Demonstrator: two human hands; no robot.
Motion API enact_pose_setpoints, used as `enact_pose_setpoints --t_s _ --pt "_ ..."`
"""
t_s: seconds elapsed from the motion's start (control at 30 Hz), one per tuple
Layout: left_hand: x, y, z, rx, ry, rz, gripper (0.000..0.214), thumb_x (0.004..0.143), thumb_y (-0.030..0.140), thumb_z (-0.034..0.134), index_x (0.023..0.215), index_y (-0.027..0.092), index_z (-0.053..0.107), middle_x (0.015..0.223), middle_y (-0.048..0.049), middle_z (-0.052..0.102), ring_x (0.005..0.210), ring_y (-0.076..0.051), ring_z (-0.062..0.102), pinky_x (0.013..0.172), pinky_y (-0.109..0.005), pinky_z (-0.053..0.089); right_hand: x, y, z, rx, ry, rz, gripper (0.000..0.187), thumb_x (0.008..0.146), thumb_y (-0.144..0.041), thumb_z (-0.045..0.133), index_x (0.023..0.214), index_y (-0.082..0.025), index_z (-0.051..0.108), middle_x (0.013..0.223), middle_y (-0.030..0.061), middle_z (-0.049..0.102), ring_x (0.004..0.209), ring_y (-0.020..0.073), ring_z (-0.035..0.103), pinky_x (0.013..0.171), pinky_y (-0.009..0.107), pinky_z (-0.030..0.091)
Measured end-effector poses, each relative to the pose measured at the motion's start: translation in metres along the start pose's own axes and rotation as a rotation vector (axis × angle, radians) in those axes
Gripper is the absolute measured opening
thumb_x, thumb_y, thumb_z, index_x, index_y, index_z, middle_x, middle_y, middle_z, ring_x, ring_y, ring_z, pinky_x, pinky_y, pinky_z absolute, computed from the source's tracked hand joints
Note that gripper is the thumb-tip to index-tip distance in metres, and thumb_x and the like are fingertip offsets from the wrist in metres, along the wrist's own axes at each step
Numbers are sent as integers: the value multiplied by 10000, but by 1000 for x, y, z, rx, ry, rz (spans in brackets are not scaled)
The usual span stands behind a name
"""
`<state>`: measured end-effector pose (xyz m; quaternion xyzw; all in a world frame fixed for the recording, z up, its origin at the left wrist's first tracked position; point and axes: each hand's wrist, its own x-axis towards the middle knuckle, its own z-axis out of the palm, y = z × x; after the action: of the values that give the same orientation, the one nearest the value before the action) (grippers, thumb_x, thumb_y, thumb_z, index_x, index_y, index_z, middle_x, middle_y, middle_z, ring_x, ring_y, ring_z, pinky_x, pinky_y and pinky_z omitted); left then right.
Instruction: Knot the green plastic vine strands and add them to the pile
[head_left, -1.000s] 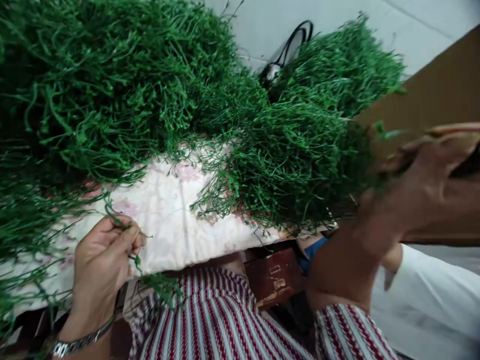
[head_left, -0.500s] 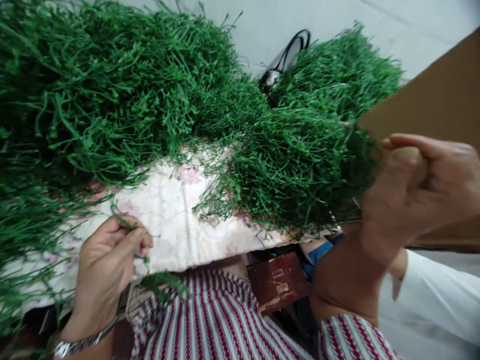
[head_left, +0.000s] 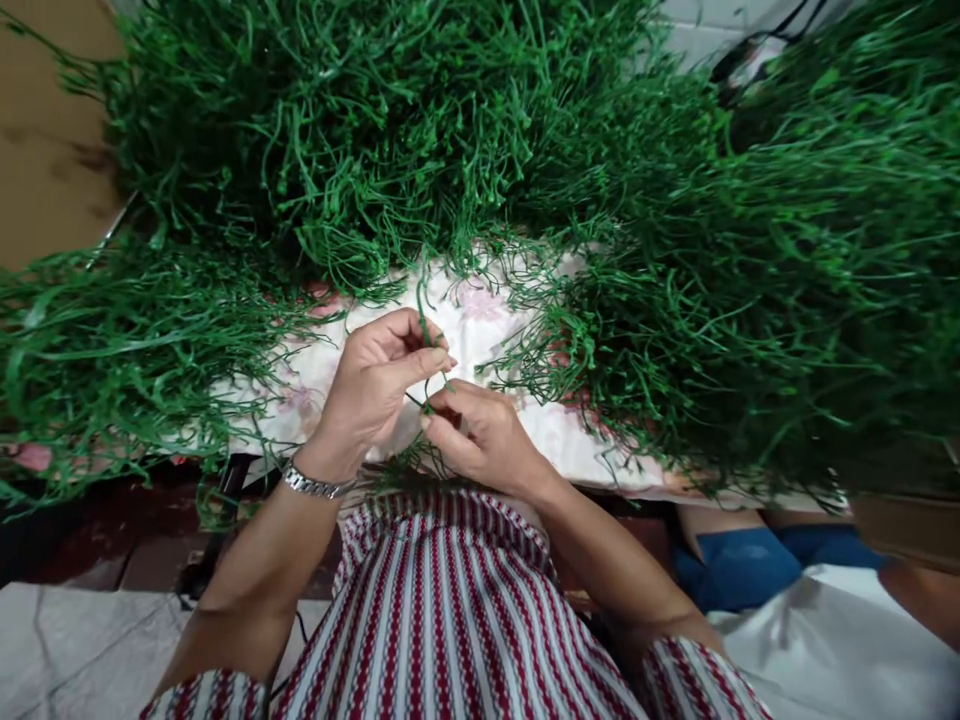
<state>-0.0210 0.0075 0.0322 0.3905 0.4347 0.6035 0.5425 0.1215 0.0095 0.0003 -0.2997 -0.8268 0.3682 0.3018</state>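
My left hand (head_left: 371,385) is closed in a pinch on a thin green plant stem (head_left: 421,300), whose upper end sticks up past the fingers. Just below and to the right, my right hand (head_left: 487,435) pinches the lower part of the stem between thumb and forefinger. The fingertips of both hands almost meet over the white, flower-patterned cloth (head_left: 330,385). Some green sprigs (head_left: 412,470) hang or lie beneath the hands, against my lap. Whether they join the held stem is hidden.
Large heaps of green stems lie behind (head_left: 420,130), to the left (head_left: 127,350) and to the right (head_left: 750,330). Cardboard (head_left: 52,130) stands at far left. Another person's blue-clad knee (head_left: 750,565) is at lower right. A dark strapped object (head_left: 750,65) sits at the back.
My right hand has come from the far right, beside the right heap, to meet my left hand at the stem. The view has turned left, and my left hand still pinches a stem.
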Motion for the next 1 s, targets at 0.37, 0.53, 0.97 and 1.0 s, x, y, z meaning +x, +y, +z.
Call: enact_pose_setpoints --t_s 0.37,0.53,0.97,1.0 --pt "-37 -9 -34 580 219 284 56 786 191 584 775 172 635 763 -11 596 730 -131 553 674 -247 443 7 8 -6 455 69 287 261 813 -363 588 667 -160 512 536 -50 424 483 65 392 453 200 298" --pt "-57 -33 -34 711 -98 59 68 773 152 558 759 168 623 721 -1 587 680 -125 527 638 -238 417 15 6 -5 528 23 227 251 825 -385 583 740 -149 570 579 -33 501 506 70 455 483 201 361" --pt "-65 -46 -34 465 244 216 58 753 164 639 787 193 675 776 -16 596 775 -140 557 671 -243 434 1 7 -11 200 -166 114 172 856 -269 543 903 -134 640 803 37 647 700 112 576 640 222 445" --pt "-66 -46 -32 465 244 229 58 748 161 641 786 194 671 782 -17 600 781 -143 560 675 -246 440 -1 7 -9 204 -161 109 174 852 -271 553 921 -136 639 805 38 640 701 113 570 645 226 448"
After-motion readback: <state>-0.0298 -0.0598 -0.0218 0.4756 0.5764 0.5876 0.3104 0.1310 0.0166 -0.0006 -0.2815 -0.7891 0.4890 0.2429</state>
